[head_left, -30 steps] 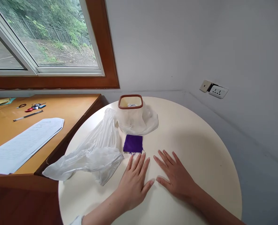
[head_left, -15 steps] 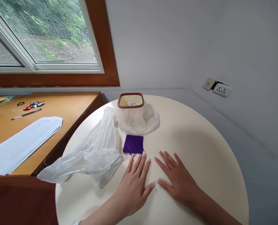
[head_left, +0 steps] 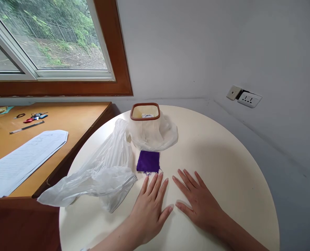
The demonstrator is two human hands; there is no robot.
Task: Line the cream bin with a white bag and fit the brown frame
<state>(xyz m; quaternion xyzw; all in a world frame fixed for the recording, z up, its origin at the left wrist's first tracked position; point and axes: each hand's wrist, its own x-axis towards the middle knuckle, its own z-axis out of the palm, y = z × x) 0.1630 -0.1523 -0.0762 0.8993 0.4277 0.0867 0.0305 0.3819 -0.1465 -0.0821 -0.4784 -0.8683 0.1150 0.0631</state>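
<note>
Left hand: we log the bare left hand [head_left: 150, 211] palm-down, fingers slightly spread, thumb out, pinching nothing; fingertips just short of the cloth, and we can't tell if 1 touches a loose thread.
Right hand: the bare right hand [head_left: 200, 202] is palm-down too, fingers fanned, holding nothing; nearest thing is the round cream table [head_left: 230, 167] beneath it.
Purple cloth: the square purple cloth with a frayed near edge [head_left: 148, 161] lies flat on the table, between the left fingertips and the bin.
Handling progress: 0 items in hand, so we judge no handling under way; cloth is laid out, outside the bin and ungripped.
Bin: cream bin with a rounded brown rim [head_left: 145, 119], translucent white plastic around its outside; we see something whitish inside, too small to identify.
Bag: crumpled white translucent plastic bag [head_left: 102, 181] lies loose at the left, overhanging the table edge; contents, if any, we can't tell.
</note>
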